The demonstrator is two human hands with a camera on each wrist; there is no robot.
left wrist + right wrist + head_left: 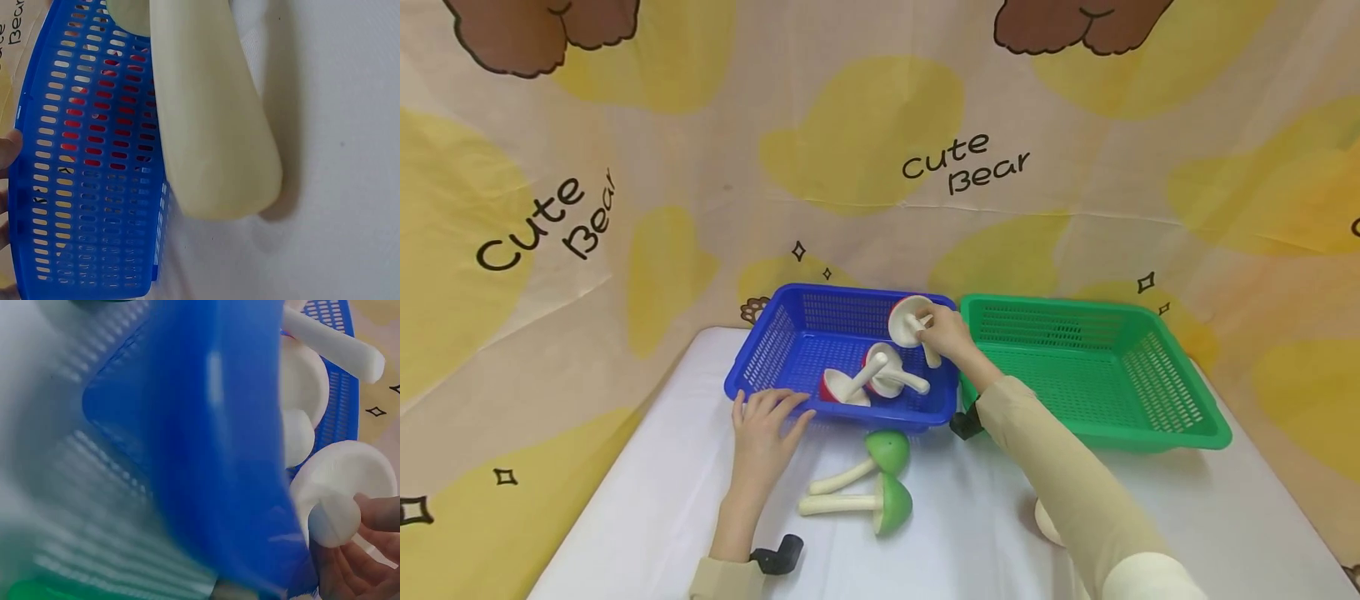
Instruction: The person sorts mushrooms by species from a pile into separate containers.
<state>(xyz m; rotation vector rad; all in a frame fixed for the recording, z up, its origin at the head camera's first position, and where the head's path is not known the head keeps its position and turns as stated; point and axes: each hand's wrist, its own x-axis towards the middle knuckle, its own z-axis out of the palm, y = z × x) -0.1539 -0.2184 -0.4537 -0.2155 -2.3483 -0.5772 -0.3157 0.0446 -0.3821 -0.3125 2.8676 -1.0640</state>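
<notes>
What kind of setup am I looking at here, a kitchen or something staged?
Staged, most likely a tabletop sorting station rather than a kitchen: a printed "Cute Bear" cloth backdrop wraps a white-covered table, which carries a blue basket, a green basket and toy mushrooms.

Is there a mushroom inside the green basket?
No, the green basket holds nothing in the head view; the red mushrooms lie in the blue basket and the green mushrooms lie on the table.
</notes>
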